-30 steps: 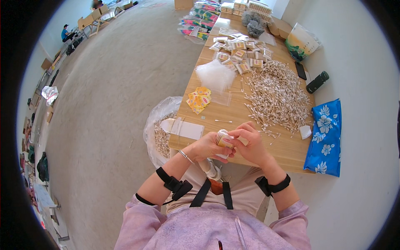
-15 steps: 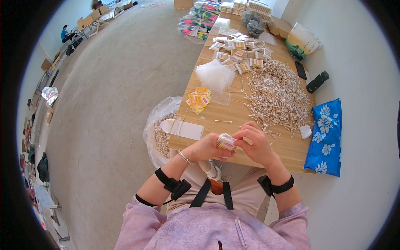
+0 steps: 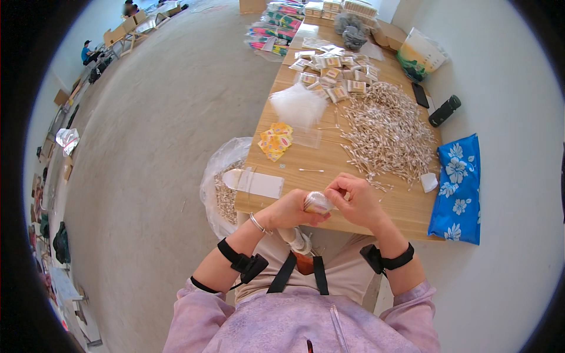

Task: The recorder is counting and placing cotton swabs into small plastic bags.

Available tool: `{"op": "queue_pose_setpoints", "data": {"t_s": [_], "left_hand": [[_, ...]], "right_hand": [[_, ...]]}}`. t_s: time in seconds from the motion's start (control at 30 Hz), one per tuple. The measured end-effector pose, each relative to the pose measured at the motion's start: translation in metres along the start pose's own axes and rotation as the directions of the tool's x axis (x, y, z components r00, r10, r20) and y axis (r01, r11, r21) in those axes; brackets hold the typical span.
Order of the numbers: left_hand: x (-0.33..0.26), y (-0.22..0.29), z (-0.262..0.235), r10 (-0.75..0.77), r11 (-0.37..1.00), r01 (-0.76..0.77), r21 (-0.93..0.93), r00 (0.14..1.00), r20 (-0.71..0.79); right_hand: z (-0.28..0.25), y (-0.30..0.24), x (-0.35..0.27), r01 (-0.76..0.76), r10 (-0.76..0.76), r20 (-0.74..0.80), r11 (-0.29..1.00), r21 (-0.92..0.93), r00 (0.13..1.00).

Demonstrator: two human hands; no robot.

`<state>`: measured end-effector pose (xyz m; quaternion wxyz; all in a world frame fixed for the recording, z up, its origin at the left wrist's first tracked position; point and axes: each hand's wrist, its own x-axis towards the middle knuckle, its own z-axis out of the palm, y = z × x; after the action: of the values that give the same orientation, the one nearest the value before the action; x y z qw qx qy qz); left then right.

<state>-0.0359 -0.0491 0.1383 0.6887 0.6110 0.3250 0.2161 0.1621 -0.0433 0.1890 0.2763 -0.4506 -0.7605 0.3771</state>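
Observation:
A small clear plastic bag of cotton swabs (image 3: 317,203), with a yellow-and-white printed card showing through, is gripped in my left hand (image 3: 292,210) at the table's front edge. My right hand (image 3: 359,202) is closed in a pinch at the bag's right end; the fingertips hide exactly what part they hold. One loose cotton swab (image 3: 311,170) lies just beyond my hands. To the right spreads a big heap of loose cotton swabs (image 3: 388,135). Left of it are yellow printed cards (image 3: 275,142) and a stack of flat clear bags (image 3: 299,106).
Filled swab packs (image 3: 331,75) are piled farther back. A white card strip (image 3: 259,183) lies at the left front corner, above a plastic sack of swabs (image 3: 226,200). Along the right stand a blue flowered pouch (image 3: 456,191), a dark bottle (image 3: 445,111) and a phone (image 3: 419,95).
My right fingers have curled in more tightly at the bag's end. The left hand keeps its hold, and the whole view has shifted slightly.

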Motion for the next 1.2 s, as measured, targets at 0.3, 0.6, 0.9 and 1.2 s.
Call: {"op": "queue_pose_setpoints", "data": {"t_s": [0.3, 0.6, 0.9, 1.2], "left_hand": [[0.009, -0.012, -0.002, 0.146, 0.988, -0.149, -0.037, 0.987, -0.069], [0.027, -0.055, -0.008, 0.138, 0.988, -0.124, 0.094, 0.977, -0.162], [0.038, -0.090, -0.001, 0.216, 0.967, -0.253, -0.023, 0.868, -0.446], [0.034, -0.096, 0.006, 0.022, 0.899, -0.227, -0.375, 0.877, -0.479]], "right_hand": [[0.010, 0.018, -0.003, 0.102, -0.060, -0.130, 0.931, 0.350, 0.990], [0.039, 0.057, -0.010, 0.132, -0.114, -0.129, 0.980, 0.147, 0.985], [0.070, 0.102, -0.009, 0.062, -0.013, -0.214, 0.973, 0.221, 0.977], [0.087, 0.115, -0.012, -0.020, 0.090, -0.183, 0.936, 0.352, 0.979]]}}
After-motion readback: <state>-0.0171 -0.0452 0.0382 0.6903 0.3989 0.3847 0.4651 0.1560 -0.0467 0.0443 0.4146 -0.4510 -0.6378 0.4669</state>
